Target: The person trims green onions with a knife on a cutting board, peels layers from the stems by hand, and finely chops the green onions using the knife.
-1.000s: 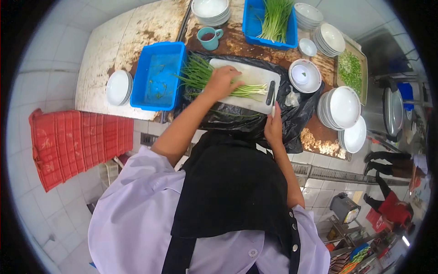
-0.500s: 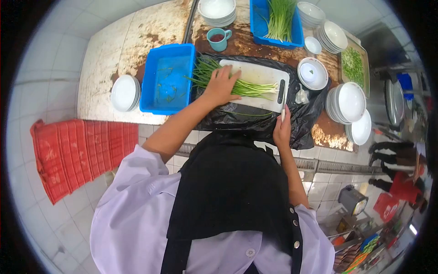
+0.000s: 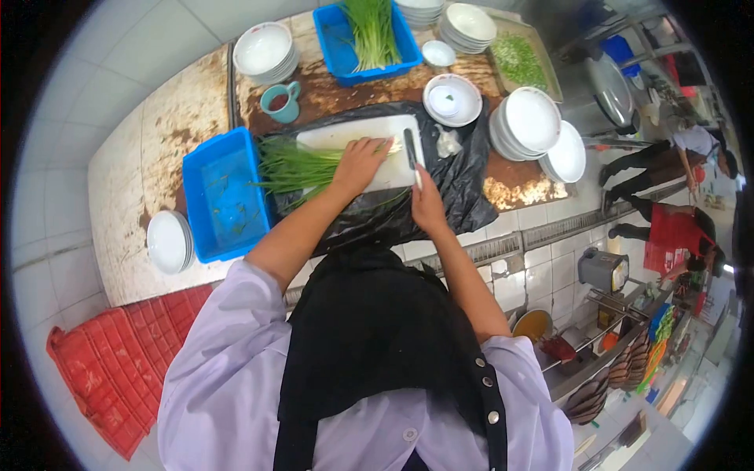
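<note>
A bunch of spring onions [image 3: 298, 166] lies across a white cutting board [image 3: 338, 133], green tops to the left and pale ends to the right. My left hand [image 3: 361, 163] presses down on the bunch close to its pale ends, fingers closed together over it. At the board's right end, my right hand [image 3: 427, 207] grips a knife [image 3: 419, 180] by its light handle. The thin blade points away from me beside the dark slot in the board and is hard to make out. Black plastic sheeting [image 3: 463, 188] is spread beneath the board.
Left of the board stands a blue tub [image 3: 224, 196] with green scraps inside. Another blue tub [image 3: 336, 47] holds more spring onions. White bowls [image 3: 534, 118], a teal mug [image 3: 280, 104] and a tray of chopped greens [image 3: 518, 61] surround the sheeting. Red crates [image 3: 118, 369] sit lower left; people [image 3: 675, 235] are at right.
My view has shifted, so the tabletop sits further left. My left hand has slid along the bunch to its pale ends, closer to the knife. The right hand still holds the knife.
</note>
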{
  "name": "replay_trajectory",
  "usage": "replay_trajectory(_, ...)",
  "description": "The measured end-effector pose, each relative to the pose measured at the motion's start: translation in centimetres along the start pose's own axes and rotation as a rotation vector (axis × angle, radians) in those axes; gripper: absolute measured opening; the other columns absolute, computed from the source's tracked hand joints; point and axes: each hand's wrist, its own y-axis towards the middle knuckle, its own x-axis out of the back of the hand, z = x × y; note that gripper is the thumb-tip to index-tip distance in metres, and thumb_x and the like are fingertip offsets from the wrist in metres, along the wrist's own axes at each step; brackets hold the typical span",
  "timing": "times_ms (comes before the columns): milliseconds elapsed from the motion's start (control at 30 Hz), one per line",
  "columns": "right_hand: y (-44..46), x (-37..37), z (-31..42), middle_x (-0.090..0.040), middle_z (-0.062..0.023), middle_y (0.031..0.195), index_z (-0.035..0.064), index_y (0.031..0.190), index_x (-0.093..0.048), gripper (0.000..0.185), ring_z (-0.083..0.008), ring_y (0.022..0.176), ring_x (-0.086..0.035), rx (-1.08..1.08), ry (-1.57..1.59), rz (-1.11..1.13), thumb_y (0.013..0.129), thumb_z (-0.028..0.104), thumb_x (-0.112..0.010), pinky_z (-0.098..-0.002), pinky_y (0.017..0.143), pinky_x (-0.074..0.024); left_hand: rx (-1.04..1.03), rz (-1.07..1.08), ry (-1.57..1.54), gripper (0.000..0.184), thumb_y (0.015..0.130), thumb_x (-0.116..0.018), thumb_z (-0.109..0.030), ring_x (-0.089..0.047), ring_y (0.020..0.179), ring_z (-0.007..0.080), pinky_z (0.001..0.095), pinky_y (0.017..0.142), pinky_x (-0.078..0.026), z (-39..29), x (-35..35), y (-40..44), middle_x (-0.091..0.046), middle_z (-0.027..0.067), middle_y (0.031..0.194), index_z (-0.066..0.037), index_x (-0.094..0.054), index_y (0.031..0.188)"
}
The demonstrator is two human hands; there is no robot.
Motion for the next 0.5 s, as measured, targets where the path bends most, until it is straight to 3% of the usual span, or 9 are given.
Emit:
replay_trajectory(67, 0.4, 0.4, -0.3, -0.058, -0.0311, 0.15, 0.0026, 0.162, -0.043, 0.054, -0.0489, 0.138, -0.057, -0.002, 0.002, -0.011, 0.109, 0.006, -0.05, -0.0506, 0.117, -0.0454, 0.022, -0.006, 0.06, 0.056, 0.097, -0.062, -0.017, -0.061, 0.126, 0.0295, 0.0463, 0.105, -0.048, 0.6, 0.0, 0.4, -0.069, 0.0058, 0.139, -0.014, -0.062, 0.153)
replay_trajectory(133, 0.8, 0.4, -0.2, -0.058, -0.0308, 0.153, -0.0015, 0.16, -0.046, 0.052, -0.0455, 0.145, -0.055, -0.039, 0.06, -0.005, 0.109, 0.005, -0.051, -0.0459, 0.123, -0.0415, -0.005, -0.038, 0.035, 0.054, 0.096, -0.06, -0.014, -0.062, 0.125, 0.0303, 0.0468, 0.106, -0.048, 0.7, 0.3, 1.0, -0.069, 0.0064, 0.14, -0.014, -0.065, 0.15)
replay_trajectory(200, 0.8, 0.3, 0.3, -0.06, -0.0317, 0.149, -0.001, 0.159, -0.047, 0.052, -0.0472, 0.14, -0.057, -0.111, 0.023, 0.005, 0.107, 0.005, -0.05, -0.0488, 0.12, -0.0447, -0.037, -0.05, 0.028, 0.053, 0.095, -0.06, -0.012, -0.063, 0.122, 0.0318, 0.0482, 0.105, -0.049, 0.7, 0.4, 0.4, -0.069, 0.0077, 0.141, -0.014, -0.068, 0.147)
replay_trajectory(267, 0.5, 3.3, 5.3, -0.062, -0.0322, 0.144, 0.0008, 0.157, -0.048, 0.054, -0.049, 0.133, -0.061, -0.363, -0.079, 0.144, 0.103, 0.004, -0.048, -0.0523, 0.115, -0.0477, -0.075, -0.064, -0.022, 0.052, 0.095, -0.06, -0.011, -0.065, 0.119, 0.0353, 0.0521, 0.106, -0.05, 0.7, 0.4, 0.4, -0.071, 0.0111, 0.142, -0.015, -0.07, 0.146)
replay_trajectory(333, -0.4, 0.9, 1.2, -0.063, -0.0328, 0.14, 0.0048, 0.157, -0.048, 0.058, -0.049, 0.127, -0.064, -0.249, -0.087, 0.047, 0.099, 0.002, -0.047, -0.0539, 0.112, -0.0496, -0.075, -0.079, -0.013, 0.055, 0.095, -0.064, -0.012, -0.065, 0.124, 0.0371, 0.054, 0.11, -0.048, 1.2, -1.6, 0.4, -0.07, 0.0129, 0.144, -0.015, -0.068, 0.15)
replay_trajectory(367, -0.7, 1.9, 3.0, -0.063, -0.0324, 0.141, 0.0051, 0.158, -0.046, 0.058, -0.049, 0.127, -0.064, -0.327, -0.027, 0.06, 0.1, 0.002, -0.047, -0.0537, 0.112, -0.049, -0.032, -0.051, -0.018, 0.053, 0.099, -0.067, -0.016, -0.062, 0.127, 0.037, 0.0533, 0.111, -0.047, 0.7, -1.5, 0.3, -0.067, 0.0121, 0.148, -0.015, -0.067, 0.151)
replay_trajectory(500, -0.1, 2.2, 4.2, -0.058, -0.0296, 0.133, 0.0079, 0.165, -0.035, 0.061, -0.0523, 0.112, -0.067, -0.22, -0.053, 0.043, 0.105, 0.008, -0.05, -0.0602, 0.092, -0.0559, -0.023, -0.061, 0.001, 0.047, 0.102, -0.072, -0.02, -0.062, 0.128, 0.0348, 0.0496, 0.111, -0.044, -1.0, -0.1, 0.9, -0.069, 0.0086, 0.147, -0.013, -0.07, 0.148)
